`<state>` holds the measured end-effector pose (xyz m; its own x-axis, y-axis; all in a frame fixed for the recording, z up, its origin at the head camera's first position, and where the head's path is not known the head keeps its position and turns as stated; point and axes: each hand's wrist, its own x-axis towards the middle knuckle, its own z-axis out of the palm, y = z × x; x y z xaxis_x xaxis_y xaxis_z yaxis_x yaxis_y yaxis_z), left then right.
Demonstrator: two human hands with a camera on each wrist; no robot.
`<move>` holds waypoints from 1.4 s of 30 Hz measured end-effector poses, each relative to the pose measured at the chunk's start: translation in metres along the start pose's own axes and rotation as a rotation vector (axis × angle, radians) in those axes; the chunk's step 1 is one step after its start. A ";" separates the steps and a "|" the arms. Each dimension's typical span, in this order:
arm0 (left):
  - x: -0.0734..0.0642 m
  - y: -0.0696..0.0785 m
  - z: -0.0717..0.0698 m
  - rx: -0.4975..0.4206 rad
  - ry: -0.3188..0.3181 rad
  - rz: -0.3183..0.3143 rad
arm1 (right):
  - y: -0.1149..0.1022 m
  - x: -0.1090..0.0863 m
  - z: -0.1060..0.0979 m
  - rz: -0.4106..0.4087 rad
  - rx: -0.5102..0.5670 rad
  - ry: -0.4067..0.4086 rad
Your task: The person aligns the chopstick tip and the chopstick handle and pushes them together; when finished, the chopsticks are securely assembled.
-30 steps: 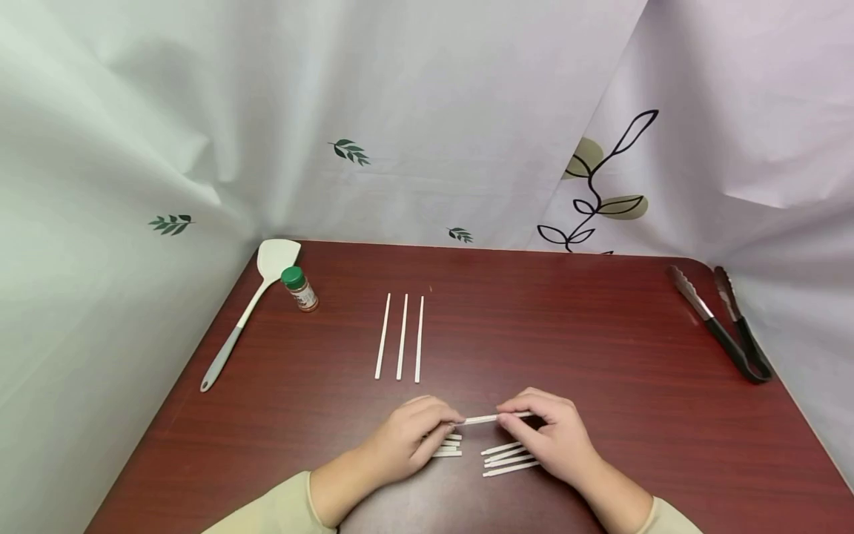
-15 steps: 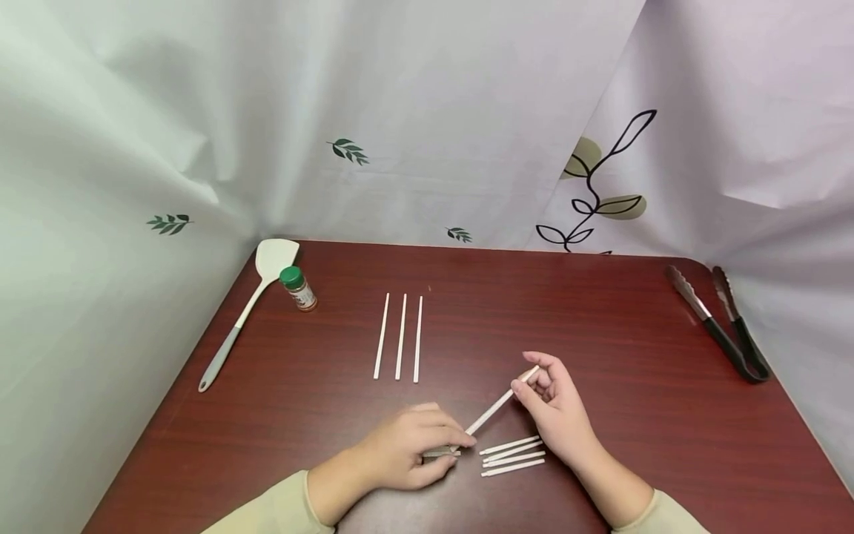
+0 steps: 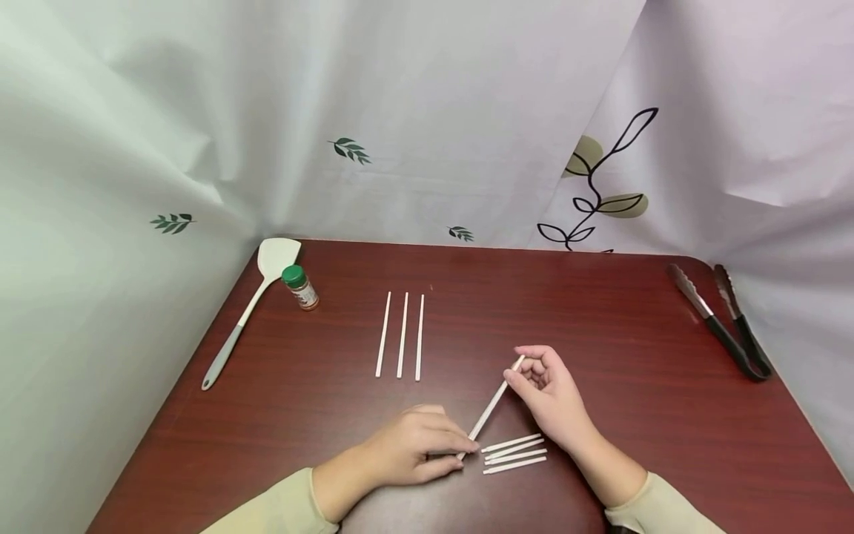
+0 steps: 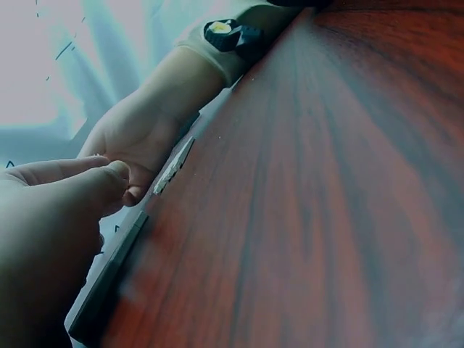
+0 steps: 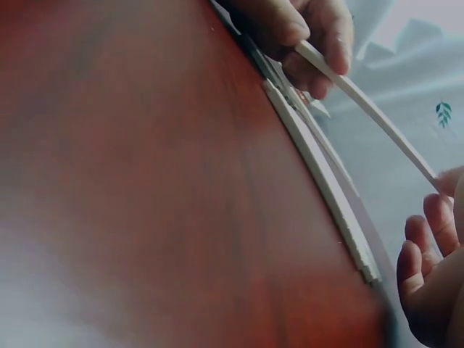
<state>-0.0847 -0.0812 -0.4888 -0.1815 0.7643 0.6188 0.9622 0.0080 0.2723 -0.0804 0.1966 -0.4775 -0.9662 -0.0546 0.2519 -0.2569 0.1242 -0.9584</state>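
Both hands hold one long, thin white stick (image 3: 489, 411), slanted up toward the right in the head view. My left hand (image 3: 420, 449) pinches its near end between thumb and fingers. Its far end is pinched by my right hand (image 3: 550, 397), whose other fingers are curled. In the right wrist view the stick (image 5: 384, 123) spans between the two hands, raised over the table. Several shorter white sticks (image 3: 517, 446), some with narrowed left ends, lie side by side below the right hand. Three long white sticks (image 3: 401, 337) lie parallel farther back.
A white spatula (image 3: 252, 308) with a grey handle lies along the left side of the dark red table (image 3: 567, 304). Beside it stands a spice jar (image 3: 300, 288) with a green lid. Black-handled tongs (image 3: 727, 330) lie at the far right. A pale curtain (image 3: 427, 111) surrounds the table.
The right hand has moved up and away from the table front, tilting the held stick from nearly level to a steep slant. The left hand's pinch has shifted slightly nearer the person.
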 end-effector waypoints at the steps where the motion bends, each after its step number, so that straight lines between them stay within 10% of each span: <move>1: 0.000 0.000 0.000 0.000 0.001 0.006 | -0.001 0.003 0.000 -0.002 -0.011 -0.011; 10: -0.001 -0.001 0.001 0.029 0.036 -0.036 | -0.007 0.030 0.003 -0.035 -0.102 -0.123; 22: -0.003 -0.001 0.002 0.206 0.145 -0.258 | -0.006 0.067 0.020 -0.040 -0.359 -0.307; 29: -0.002 0.000 0.000 0.309 0.137 -0.320 | -0.006 0.090 0.028 -0.160 -0.538 -0.457; 42: 0.002 -0.012 0.000 0.352 0.091 -0.498 | -0.001 0.123 0.039 -0.085 -0.803 -0.578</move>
<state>-0.0965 -0.0801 -0.4906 -0.6278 0.5561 0.5446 0.7641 0.5738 0.2948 -0.1979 0.1510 -0.4507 -0.8401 -0.5424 0.0066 -0.4689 0.7201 -0.5115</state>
